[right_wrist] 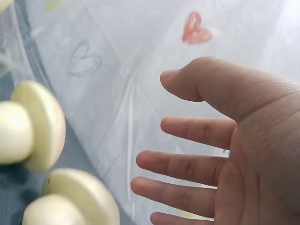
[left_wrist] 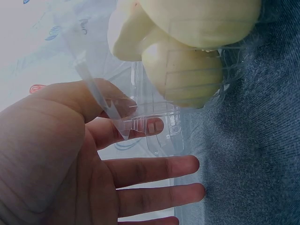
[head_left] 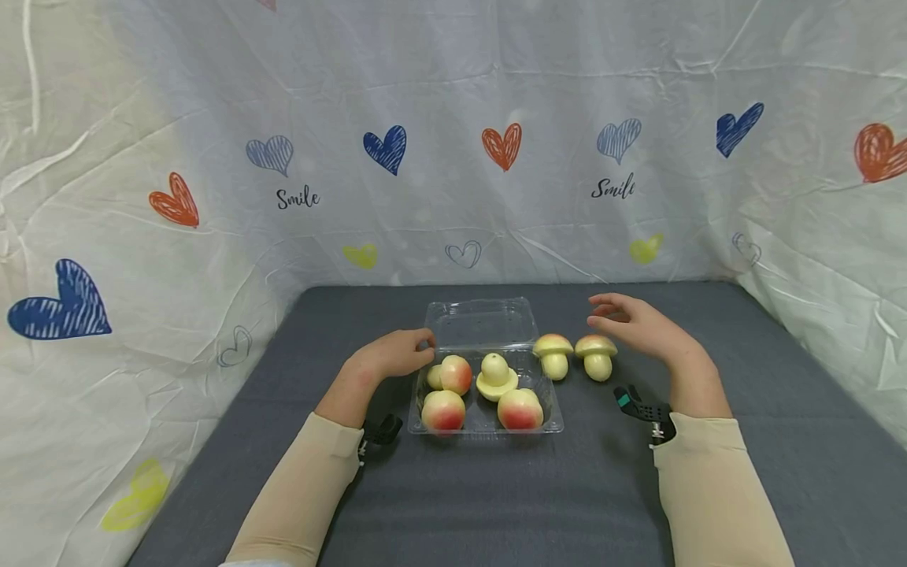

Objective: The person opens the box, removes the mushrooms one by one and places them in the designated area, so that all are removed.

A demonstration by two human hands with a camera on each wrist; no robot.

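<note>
A clear plastic box (head_left: 471,431) stands with its lid (head_left: 482,323) folded back. Several mushroom-shaped pieces lie in it, some showing pink caps (head_left: 443,411), one with its stem up (head_left: 495,370). The left hand (head_left: 397,353) is at the box's left rear corner; in the left wrist view its thumb and index finger (left_wrist: 150,126) pinch the clear edge, other fingers extended. Two more mushroom pieces (head_left: 553,356) (head_left: 597,357) stand right of the box, the nearer one at its wall. Above and behind the rightmost piece, the right hand (head_left: 641,324) hovers with spread fingers, holding nothing.
A dark grey cloth (head_left: 453,504) covers the table. White sheeting (head_left: 439,94) printed with hearts hangs behind and at both sides. Black straps with camera mounts (head_left: 641,405) sit on both wrists.
</note>
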